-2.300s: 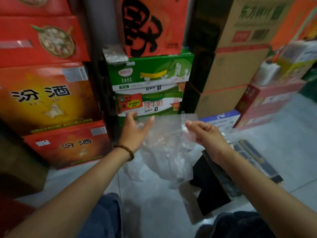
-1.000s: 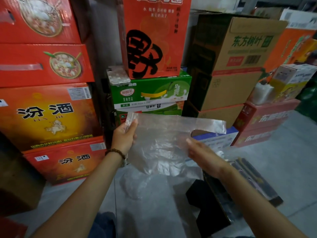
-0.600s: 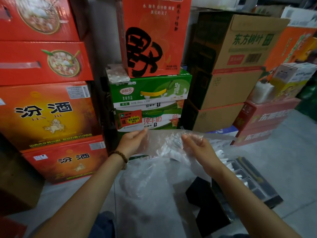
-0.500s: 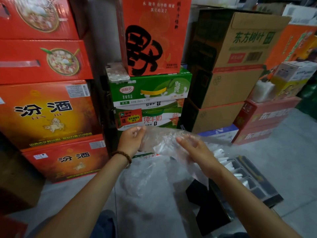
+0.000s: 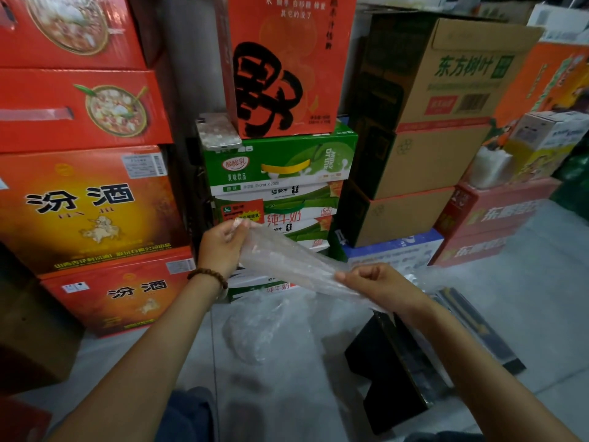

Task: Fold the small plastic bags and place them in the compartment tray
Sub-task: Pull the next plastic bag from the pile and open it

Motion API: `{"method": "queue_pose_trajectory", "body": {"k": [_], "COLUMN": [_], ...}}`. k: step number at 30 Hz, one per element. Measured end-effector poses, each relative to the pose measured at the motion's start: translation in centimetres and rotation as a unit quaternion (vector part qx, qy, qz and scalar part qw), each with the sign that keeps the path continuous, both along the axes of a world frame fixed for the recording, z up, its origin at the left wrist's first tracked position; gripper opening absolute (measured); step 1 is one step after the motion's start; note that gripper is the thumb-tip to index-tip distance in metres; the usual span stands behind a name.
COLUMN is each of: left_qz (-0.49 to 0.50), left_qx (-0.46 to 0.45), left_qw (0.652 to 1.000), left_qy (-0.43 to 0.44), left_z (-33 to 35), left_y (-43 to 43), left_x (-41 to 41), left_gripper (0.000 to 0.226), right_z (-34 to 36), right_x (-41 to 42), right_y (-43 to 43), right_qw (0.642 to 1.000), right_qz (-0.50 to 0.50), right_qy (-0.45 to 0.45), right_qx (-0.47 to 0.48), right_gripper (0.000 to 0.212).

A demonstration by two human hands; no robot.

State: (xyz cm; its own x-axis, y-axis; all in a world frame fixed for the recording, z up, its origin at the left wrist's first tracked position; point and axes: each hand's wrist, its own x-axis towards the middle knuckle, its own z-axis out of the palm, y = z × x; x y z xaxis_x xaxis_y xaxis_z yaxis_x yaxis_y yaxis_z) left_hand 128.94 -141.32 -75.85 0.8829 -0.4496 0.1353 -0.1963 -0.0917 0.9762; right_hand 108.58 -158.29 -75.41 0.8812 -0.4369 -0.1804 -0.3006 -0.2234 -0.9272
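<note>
At the back, cropped at the edges, 2 red boxes [image 5: 89,212] read 汾酒, a brown carton [image 5: 462,74] 东方树叶, a green box [image 5: 280,164] "Milky Drink". The dark tray [image 5: 471,320] on the floor is mostly hidden behind the right forearm [image 5: 462,346]. The clear bag [image 5: 287,264] stretches in mid-air, left hand [image 5: 220,247] pinching its upper end, right hand [image 5: 379,285] its lower.

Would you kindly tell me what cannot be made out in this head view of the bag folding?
Head view only:
- compartment tray: its compartments, hidden by the right forearm and clear film.
- plastic bag between left hand and right hand: fold count, see-through and blurred.
- clear plastic heap on the floor: number of bags, blurred.
</note>
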Motion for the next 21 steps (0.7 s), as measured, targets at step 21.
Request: {"method": "queue_pose_trajectory", "body": {"k": [21], "left_qz": [-0.291], "left_qx": [-0.038], "left_qw": [0.908], "left_qy": [0.3], "left_z": [2.1], "left_y": [-0.3], "left_x": [-1.4], "left_gripper": [0.035], "right_z": [0.8], "right_x": [1.8], "right_y": [0.6], "right_qw": [0.964], "right_qz": [-0.103], "right_qy": [-0.137], "right_qx": [0.202], "right_gripper": [0.034]}}
